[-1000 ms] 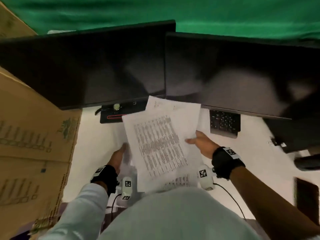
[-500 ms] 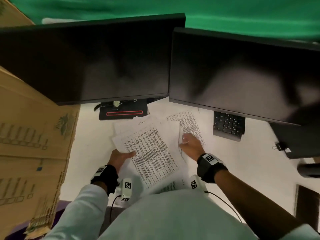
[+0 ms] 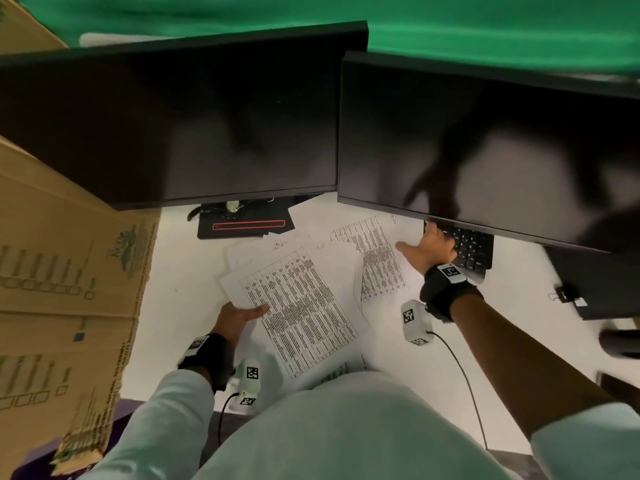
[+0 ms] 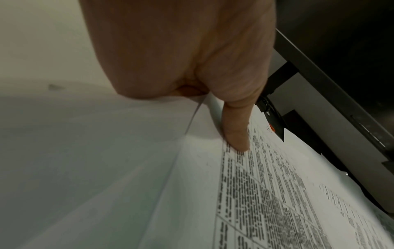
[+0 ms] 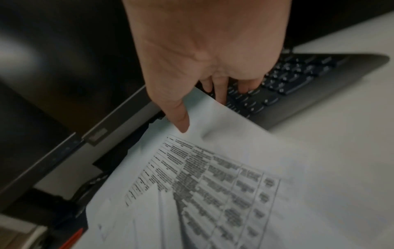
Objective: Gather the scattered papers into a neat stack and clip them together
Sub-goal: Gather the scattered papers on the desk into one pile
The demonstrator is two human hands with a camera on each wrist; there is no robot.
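Observation:
Several printed sheets lie fanned on the white desk [image 3: 180, 271]. The main pile of papers [image 3: 301, 306] is in the middle, its top sheet a dense table [image 4: 266, 193]. My left hand [image 3: 239, 315] grips the pile's left edge, thumb [image 4: 236, 133] on top and fingers underneath. A separate printed sheet [image 3: 379, 261] lies askew to the right. My right hand [image 3: 427, 249] is at that sheet's far right corner [image 5: 213, 121]. Its straight thumb [image 5: 181, 119] lies over the corner, and its fingers [image 5: 219, 94] reach past the edge onto the keyboard. A small black clip [image 3: 562, 294] lies far right.
Two dark monitors [image 3: 194, 126] [image 3: 485, 143] overhang the back of the desk. A black monitor base [image 3: 246, 225] sits behind the papers. A black keyboard [image 3: 472, 249] lies under the right monitor. A cardboard box [image 3: 69, 271] walls the left side, and dark equipment [image 3: 602, 285] stands at the right.
The papers, held raised a second ago, now lie on the desk. My right hand has moved right from the pile's middle to the separate sheet's far corner. My left hand keeps its grip.

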